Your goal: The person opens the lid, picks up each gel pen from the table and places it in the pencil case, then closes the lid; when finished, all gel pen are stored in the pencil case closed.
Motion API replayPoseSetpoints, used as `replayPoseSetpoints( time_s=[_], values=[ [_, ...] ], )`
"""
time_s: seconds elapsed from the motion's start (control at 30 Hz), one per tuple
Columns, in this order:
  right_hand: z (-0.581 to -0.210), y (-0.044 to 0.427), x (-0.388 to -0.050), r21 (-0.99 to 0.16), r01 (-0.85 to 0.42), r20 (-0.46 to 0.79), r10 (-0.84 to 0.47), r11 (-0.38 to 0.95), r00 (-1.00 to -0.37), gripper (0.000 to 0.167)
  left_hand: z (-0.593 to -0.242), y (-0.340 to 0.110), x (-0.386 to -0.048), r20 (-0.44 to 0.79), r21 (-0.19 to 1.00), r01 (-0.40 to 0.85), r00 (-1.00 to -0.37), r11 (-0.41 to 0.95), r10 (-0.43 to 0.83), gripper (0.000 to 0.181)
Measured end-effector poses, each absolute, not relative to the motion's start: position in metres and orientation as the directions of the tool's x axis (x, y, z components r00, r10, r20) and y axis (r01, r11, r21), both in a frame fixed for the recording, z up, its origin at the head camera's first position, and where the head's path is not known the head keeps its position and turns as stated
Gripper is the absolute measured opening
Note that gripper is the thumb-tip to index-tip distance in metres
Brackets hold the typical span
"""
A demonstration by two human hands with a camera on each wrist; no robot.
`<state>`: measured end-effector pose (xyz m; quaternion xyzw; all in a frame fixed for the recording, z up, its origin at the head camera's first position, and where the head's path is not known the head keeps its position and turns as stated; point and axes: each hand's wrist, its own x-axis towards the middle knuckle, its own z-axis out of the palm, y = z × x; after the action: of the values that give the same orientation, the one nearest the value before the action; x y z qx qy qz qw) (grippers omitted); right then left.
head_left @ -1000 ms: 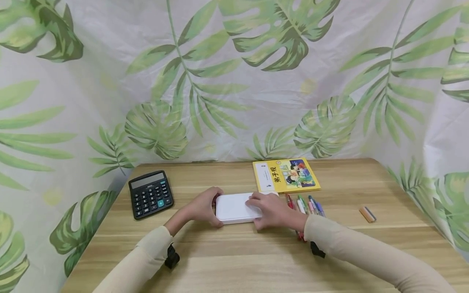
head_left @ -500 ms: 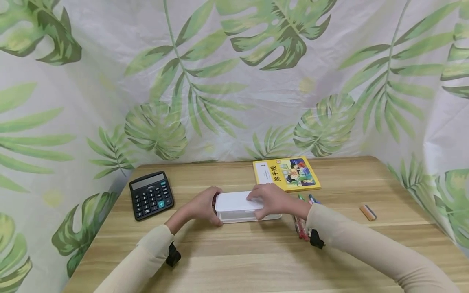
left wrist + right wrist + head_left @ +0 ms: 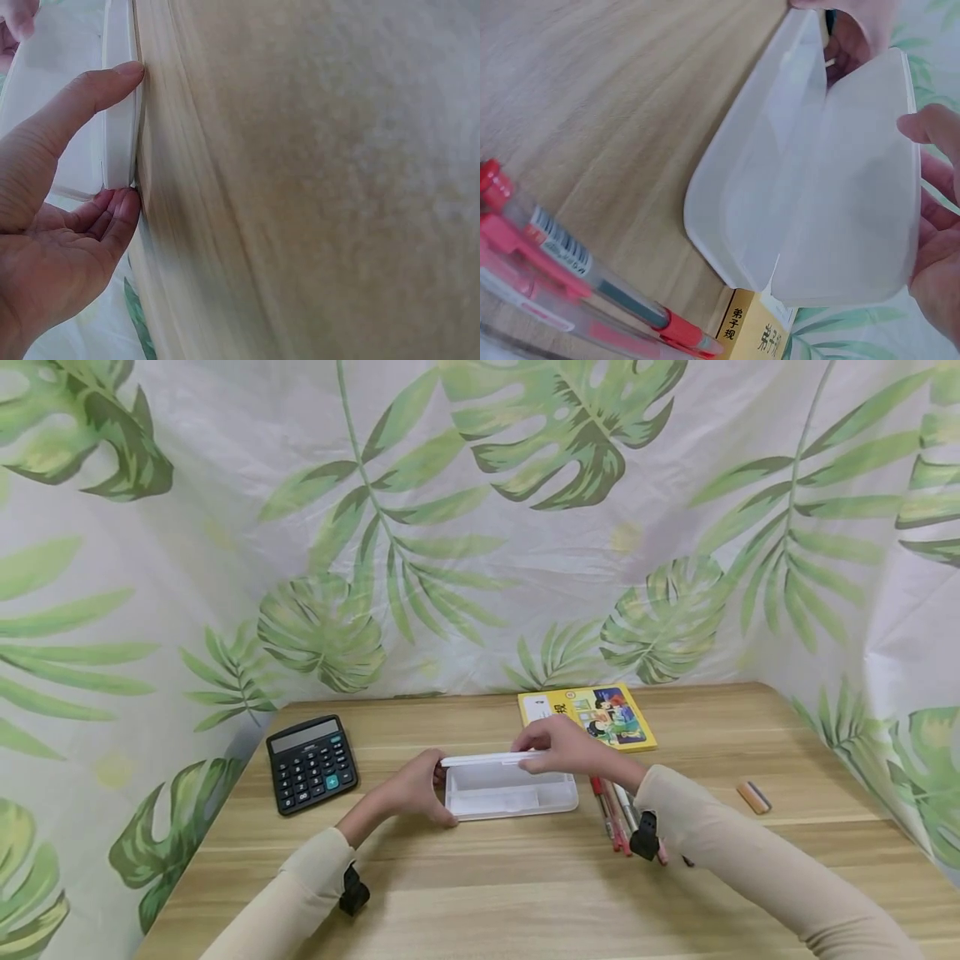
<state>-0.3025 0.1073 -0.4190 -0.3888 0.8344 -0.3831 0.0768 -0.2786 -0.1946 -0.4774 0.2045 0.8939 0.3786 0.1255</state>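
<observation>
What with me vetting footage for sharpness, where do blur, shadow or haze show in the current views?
Head: mostly crisp, with soft shadows on the brown wood-grain tabletop beneath the beige fabric sleeves; left wrist: the left hand fairly clear, but the tabletop's grain blurs, with pale haze at upper right; right wrist: the white rectangular plastic box low in contrast inside.
</observation>
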Motion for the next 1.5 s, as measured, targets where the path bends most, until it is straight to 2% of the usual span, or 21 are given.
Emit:
replayPoseSetpoints(
  time_s=[0.23,0.5,0.83,1.5],
  values=[
    [-0.419,0.106,-0.311,-0.706,-0.561,0.206,-0.633,0.431,-0.746,0.012,-0.48,-0.194,-0.277,-0.058,0.717,0.257,-0.904,0.648,0.423,0.079],
    [-0.423,0.105,-0.323,-0.732,-0.547,0.269,-0.566,0.406,-0.779,0.011,-0.482,-0.193,-0.273,-0.042,0.736,0.243,-0.915,0.632,0.4,0.082],
    [-0.417,0.099,-0.336,-0.752,-0.464,0.215,-0.492,0.468,-0.844,0.013,-0.482,-0.195,-0.268,-0.024,0.743,0.248,-0.918,0.621,0.395,0.083],
    [-0.431,0.093,-0.371,-0.779,-0.426,0.211,-0.447,0.46,-0.869,0.017,-0.48,-0.195,-0.269,-0.015,0.741,0.275,-0.905,0.613,0.424,0.083]
  ],
)
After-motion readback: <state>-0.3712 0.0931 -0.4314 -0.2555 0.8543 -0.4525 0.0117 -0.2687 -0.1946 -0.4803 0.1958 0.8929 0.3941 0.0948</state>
